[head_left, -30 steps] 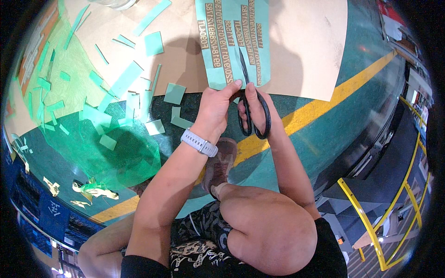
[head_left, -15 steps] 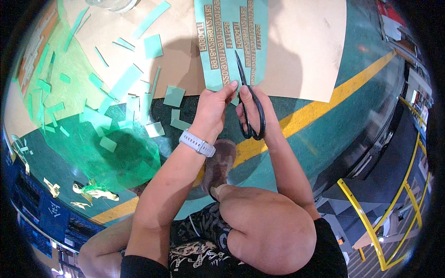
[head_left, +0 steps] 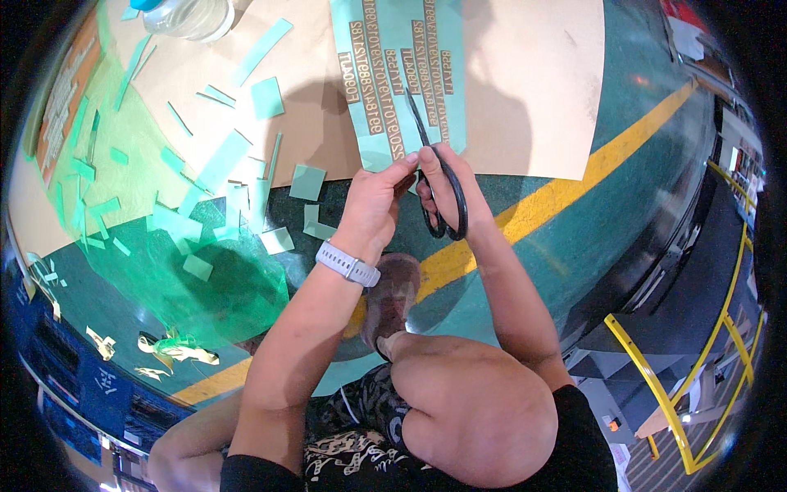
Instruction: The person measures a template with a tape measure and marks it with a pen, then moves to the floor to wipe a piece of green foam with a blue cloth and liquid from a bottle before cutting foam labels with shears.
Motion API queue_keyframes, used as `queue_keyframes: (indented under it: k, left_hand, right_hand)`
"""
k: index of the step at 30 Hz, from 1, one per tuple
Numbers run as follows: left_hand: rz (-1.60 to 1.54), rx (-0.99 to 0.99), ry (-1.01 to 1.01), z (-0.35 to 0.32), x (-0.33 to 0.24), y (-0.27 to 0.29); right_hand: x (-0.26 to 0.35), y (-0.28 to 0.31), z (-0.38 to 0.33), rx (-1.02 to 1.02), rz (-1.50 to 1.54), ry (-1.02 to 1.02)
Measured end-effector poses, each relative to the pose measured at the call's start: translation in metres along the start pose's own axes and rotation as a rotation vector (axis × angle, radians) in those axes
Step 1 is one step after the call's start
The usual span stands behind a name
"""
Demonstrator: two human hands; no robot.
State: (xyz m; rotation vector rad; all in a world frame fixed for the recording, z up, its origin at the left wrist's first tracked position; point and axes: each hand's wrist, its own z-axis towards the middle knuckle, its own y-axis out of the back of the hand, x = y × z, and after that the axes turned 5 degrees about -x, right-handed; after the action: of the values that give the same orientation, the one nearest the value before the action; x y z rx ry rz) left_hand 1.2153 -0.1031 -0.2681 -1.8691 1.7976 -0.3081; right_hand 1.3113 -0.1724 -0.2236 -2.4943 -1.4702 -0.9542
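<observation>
A pale green sheet (head_left: 388,107) with brown raised or cut-out mirrored characters lies on brown board ahead of me. My left hand (head_left: 373,193) pinches its near edge between thumb and fingers. Black-handled scissors (head_left: 459,205) are in my right hand (head_left: 443,184), which is closed around the handles. Their blades point away from me, along the sheet between two columns of characters. Both hands are close together, thumbs almost touching. How far apart the blades stand is hard to make out.
Several pale green offcuts (head_left: 307,182) are scattered at left over the brown board (head_left: 533,123), green floor and translucent green film (head_left: 221,287). A clear bottle (head_left: 197,18) with a blue cap stands at the upper left. A yellow railing (head_left: 656,385) rises at lower right.
My view has shifted slightly, bringing the bottle's blue cap into sight. The scissor tips have swung a little left over the sheet. Both hands keep their holds.
</observation>
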Motion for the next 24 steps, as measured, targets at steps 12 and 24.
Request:
queue_keyframes:
  k: [12, 24]
  left_hand:
    - [0.065, 0.048, 0.029, -0.003, -0.002, 0.008]
    - [0.102, 0.092, 0.011, 0.018, 0.026, 0.002]
  right_hand:
    - [0.011, 0.0, 0.005, 0.03, 0.099, -0.086]
    - [-0.029, 0.025, 0.027, -0.033, 0.101, 0.1]
